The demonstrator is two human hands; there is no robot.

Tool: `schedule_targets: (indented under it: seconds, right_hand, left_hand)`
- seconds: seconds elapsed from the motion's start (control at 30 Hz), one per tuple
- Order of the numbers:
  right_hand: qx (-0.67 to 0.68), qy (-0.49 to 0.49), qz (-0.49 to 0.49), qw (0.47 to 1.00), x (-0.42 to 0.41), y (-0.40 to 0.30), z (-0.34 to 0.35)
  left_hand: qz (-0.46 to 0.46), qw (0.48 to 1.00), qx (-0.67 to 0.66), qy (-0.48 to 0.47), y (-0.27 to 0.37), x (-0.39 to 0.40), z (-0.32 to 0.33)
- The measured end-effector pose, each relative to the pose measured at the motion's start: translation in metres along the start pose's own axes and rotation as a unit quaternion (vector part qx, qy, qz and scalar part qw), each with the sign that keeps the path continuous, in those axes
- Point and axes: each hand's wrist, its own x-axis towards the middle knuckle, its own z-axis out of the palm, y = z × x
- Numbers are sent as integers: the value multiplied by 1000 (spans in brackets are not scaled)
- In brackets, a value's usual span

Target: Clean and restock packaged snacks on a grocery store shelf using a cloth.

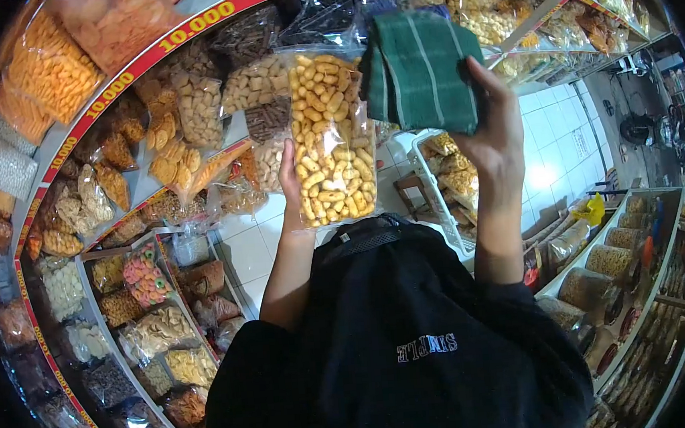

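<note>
My left hand [291,185] holds up a clear plastic bag of peanuts in the shell [332,148] in front of my chest. The thumb lies along the bag's left edge, and most of the fingers are hidden behind it. To the right, my right hand [494,114] grips a folded green cloth with pale stripes [425,71]. Its thumb presses on the cloth's right side, while the other fingers are out of sight behind the fabric. The cloth is raised beside the upper right of the bag, close to the shelf.
Shelves with red price strips [198,26] curve around the front and left, filled with bagged snacks [53,62]. A white plastic basket [437,188] holding more bags stands on the tiled floor [254,239]. Cylindrical snack containers [595,281] line a rack at right. Motorbikes [643,127] stand beyond the floor.
</note>
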Motion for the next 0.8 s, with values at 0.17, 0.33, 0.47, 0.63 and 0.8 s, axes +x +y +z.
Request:
schedule_targets:
  seconds: [0.17,0.33,0.47,0.63,0.8]
  right_hand:
    - [-192,39,-294,935,-9,19,-27]
    - [-582,-49,-398,707,23,31,-43]
    - [-616,-68,-418,664,51,6,-44]
    - [-694,-81,-441,564,30,22,-30]
    - [-730,-184,-416,510,-14,39,-35]
  left_hand:
    - [-57,996,8,-67,-26,27,25]
    - [-67,981,158,84,-41,40,28]
    - [-122,981,135,73,-53,49,30]
    - [-18,997,68,34,-68,62,46]
    - [118,982,129,71,-73,66,65]
